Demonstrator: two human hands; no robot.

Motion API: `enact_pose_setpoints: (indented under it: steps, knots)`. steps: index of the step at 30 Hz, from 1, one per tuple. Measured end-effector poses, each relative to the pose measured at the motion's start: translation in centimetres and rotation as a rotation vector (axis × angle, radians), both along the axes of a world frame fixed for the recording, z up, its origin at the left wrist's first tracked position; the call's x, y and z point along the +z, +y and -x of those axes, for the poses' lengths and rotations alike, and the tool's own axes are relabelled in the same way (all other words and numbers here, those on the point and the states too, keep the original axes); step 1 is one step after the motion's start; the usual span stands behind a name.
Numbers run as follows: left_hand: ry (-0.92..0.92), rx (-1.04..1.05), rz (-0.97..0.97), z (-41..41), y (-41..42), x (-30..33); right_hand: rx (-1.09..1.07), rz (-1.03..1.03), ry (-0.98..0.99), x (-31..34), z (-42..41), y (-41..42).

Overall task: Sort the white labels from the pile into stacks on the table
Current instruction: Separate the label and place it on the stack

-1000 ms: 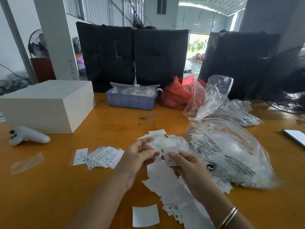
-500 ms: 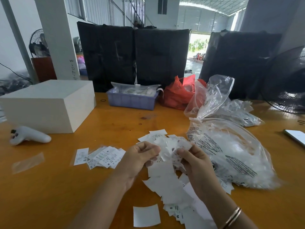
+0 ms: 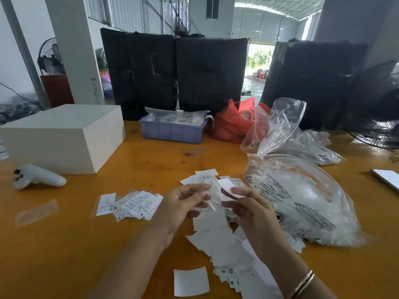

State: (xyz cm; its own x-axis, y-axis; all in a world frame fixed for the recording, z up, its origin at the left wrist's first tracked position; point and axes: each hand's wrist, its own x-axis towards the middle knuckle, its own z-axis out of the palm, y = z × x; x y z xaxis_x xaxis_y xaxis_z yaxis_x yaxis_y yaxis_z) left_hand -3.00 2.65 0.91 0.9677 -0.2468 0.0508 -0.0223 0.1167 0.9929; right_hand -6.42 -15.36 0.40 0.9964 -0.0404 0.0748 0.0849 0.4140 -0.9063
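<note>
A loose pile of white labels (image 3: 218, 240) lies on the orange table (image 3: 64, 255) in front of me, running down to the frame's lower edge. My right hand (image 3: 250, 210) pinches one white label (image 3: 227, 186) between thumb and fingers above the pile. My left hand (image 3: 183, 203) is raised beside it, its fingers holding a thin, blurred white label (image 3: 212, 192). A fanned row of printed labels (image 3: 131, 203) with size letters lies to the left of my left hand. One blank label (image 3: 191, 281) lies alone at the near edge.
A clear bag full of labels (image 3: 302, 197) lies right of my hands, with more clear bags (image 3: 311, 145) behind. A white box (image 3: 64, 137), a white controller (image 3: 36, 180), a blue tray (image 3: 172, 130), a red bag (image 3: 233, 124), a phone (image 3: 386, 178) and a fan (image 3: 375, 113) surround the work area.
Both hands have risen and drawn slightly apart. The bunch of labels they gripped together has dropped away; a single label stands in my right hand's pinch, another in my left.
</note>
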Motion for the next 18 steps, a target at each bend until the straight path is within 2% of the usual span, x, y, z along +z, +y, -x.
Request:
enact_pose_setpoints:
  steps: [2,6,12,18]
  knots:
    - [0.000,0.009,-0.012,-0.03,-0.02,0.01,-0.009,0.014,0.011,-0.02,-0.02,0.08]
    - [-0.006,0.009,-0.011,-0.12,0.05,-0.14,-0.108,0.188,0.038,-0.06,-0.08,0.42]
    - [-0.023,0.031,-0.011,-0.40,0.19,-0.20,0.035,0.218,-0.016,-0.02,0.14,0.16]
    - [-0.034,0.032,-0.018,-0.31,0.15,-0.25,-0.126,0.268,-0.043,0.32,0.13,0.47]
